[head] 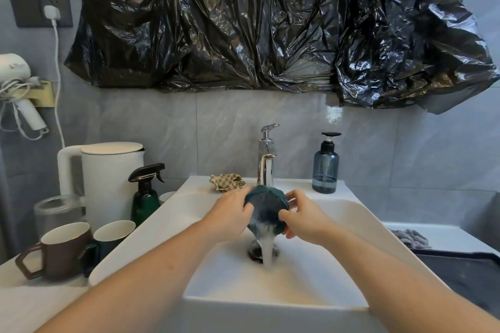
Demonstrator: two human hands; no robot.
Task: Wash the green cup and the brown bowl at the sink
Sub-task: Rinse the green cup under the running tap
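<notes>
White basin: I see the sink (pixel 365 230) right below me, its front rim nearest, water running down to the drain (pixel 255 250).
Left hand: my left hand (pixel 232 211) grips the left side of the green cup (pixel 266 211), fingers curled round its rim.
Right hand: my right hand (pixel 303 217) holds the cup's right side, thumb on the near rim and fingers behind it.
Green cup: held between both hands above the drain, tilted toward me with its mouth facing me; water spills out of it in a stream (pixel 266 246).
Faucet: the chrome faucet (pixel 266 167) stands just behind the cup, its spout over it.
Counter, left: a brown mug (pixel 58 250) and a dark green mug (pixel 112 235) stand side by side, both white inside. I cannot make out a brown bowl.
Behind them: a glass jar (pixel 58 211), a green spray bottle (pixel 146 194) and a white kettle (pixel 108 178).
Back ledge: a crumpled checked cloth (pixel 227 181) left of the faucet, a blue pump bottle (pixel 325 167) right of it.
Right: a grey rag (pixel 408 236) lies on a white ledge.
Wall: a black plastic sheet (pixel 270 24) hangs above; a white hair dryer (pixel 19 89) and a plugged-in charger (pixel 51 12) at far left.
</notes>
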